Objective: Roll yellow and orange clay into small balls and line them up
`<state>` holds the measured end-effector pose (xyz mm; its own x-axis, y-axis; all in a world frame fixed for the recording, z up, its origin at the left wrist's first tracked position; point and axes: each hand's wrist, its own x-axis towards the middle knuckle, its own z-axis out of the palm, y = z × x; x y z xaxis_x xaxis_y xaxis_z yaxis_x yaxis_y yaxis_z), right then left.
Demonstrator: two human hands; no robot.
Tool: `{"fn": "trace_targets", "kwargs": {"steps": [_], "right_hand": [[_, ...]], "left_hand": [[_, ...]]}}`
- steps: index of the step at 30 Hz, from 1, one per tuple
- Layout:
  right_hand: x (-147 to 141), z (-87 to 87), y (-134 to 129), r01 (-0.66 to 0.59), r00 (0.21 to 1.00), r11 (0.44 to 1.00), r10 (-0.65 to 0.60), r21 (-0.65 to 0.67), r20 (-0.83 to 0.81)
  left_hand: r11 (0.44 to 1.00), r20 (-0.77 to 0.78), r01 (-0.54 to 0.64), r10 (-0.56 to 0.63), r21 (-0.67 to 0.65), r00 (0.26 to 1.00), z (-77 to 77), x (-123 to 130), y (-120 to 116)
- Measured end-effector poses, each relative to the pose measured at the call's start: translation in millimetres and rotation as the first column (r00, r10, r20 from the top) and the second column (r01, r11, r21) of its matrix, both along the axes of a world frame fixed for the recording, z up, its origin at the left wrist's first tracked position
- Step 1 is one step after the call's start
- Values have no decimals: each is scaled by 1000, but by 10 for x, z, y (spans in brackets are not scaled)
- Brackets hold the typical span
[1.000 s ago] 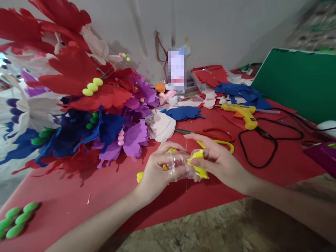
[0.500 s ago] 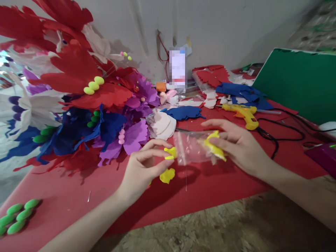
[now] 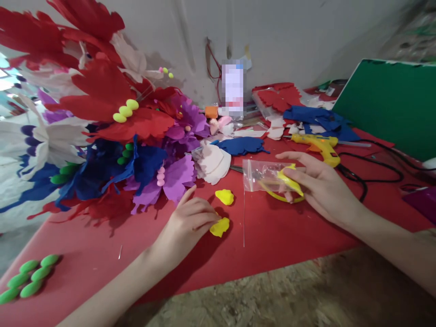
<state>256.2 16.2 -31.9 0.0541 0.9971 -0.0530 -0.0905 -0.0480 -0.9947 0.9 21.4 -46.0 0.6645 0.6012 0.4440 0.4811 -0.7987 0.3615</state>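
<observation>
My right hand (image 3: 320, 186) grips a clear zip bag (image 3: 254, 175) with a crumpled yellow piece (image 3: 289, 179) at its near end, between thumb and fingers. My left hand (image 3: 189, 225) hovers low over the table, index finger raised and the others loosely bent. Its fingertips reach the edge of a small yellow scrap (image 3: 220, 227) lying flat; whether they press on it is hard to see. Just beyond lies a second yellow scrap (image 3: 225, 197), free of the hand. Under the bag sits a pair of scissors with yellow handles (image 3: 281, 197), partly covered.
Large red, white, blue and purple butterfly-like decorations (image 3: 102, 127) crowd the left. Green oval beads (image 3: 32, 277) lie at the near left, a thin wire (image 3: 244, 222) in the middle. A yellow glue gun (image 3: 320, 145), blue cut-outs (image 3: 243, 145) and a green board (image 3: 391, 104) stand behind.
My left hand has let go of a yellow scrap, which now lies on the table, and has moved slightly down toward the other. My right hand has shifted a little right and up with the bag.
</observation>
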Motion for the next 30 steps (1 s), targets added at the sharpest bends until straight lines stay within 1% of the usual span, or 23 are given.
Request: {"fn": "trace_targets", "kwargs": {"steps": [4, 6, 8, 11, 14, 16, 19, 21, 23, 25, 27, 28, 30], "right_hand": [[22, -27, -4, 5, 1000, 1000, -5, -11, -12], [29, -31, -6, 5, 1000, 1000, -5, -10, -27], [31, -24, -11, -2, 999, 1000, 1, -19, -39], [24, -15, -23, -23, 999, 999, 21, -37, -42], [10, -31, -36, -56, 998, 998, 55, -34, -41], [-5, -53, -44, -91, 995, 996, 90, -25, -38], [-37, -80, -57, -123, 992, 992, 123, -29, -22], [-61, -89, -67, -130, 991, 990, 129, -50, -16], [-83, -95, -78, -148, 989, 986, 147, -75, -20], [-101, -102, -89, -171, 985, 981, 169, -91, -31], [-120, -107, -101, -195, 981, 975, 192, -104, -39], [-131, -108, -109, -210, 977, 971, 207, -109, -43], [-164, -105, -131, -249, 968, 962, 244, -115, -52]], "left_hand": [[995, -126, 63, -53, 82, 991, -7, -22, -80], [990, -207, 73, -47, 123, 977, -27, -49, -158], [985, -319, 80, -29, 150, 947, -41, -78, -243], [993, -494, 79, -24, 91, 869, -8, -113, -343], [998, -587, 68, -60, -9, 807, 84, -133, -373], [997, -592, 49, -70, -52, 803, 144, -133, -358], [999, -548, 9, -32, -46, 836, 168, -101, -330], [998, -549, 11, -47, -69, 835, 135, -70, -328], [991, -577, 15, -91, -135, 812, 86, -49, -340], [984, -567, 15, -115, -177, 816, 53, -43, -355], [979, -508, 4, -109, -202, 854, 59, -31, -355], [976, -456, -16, -87, -217, 886, 77, -14, -344], [954, -304, -94, 3, -284, 953, 129, 57, -299]]}}
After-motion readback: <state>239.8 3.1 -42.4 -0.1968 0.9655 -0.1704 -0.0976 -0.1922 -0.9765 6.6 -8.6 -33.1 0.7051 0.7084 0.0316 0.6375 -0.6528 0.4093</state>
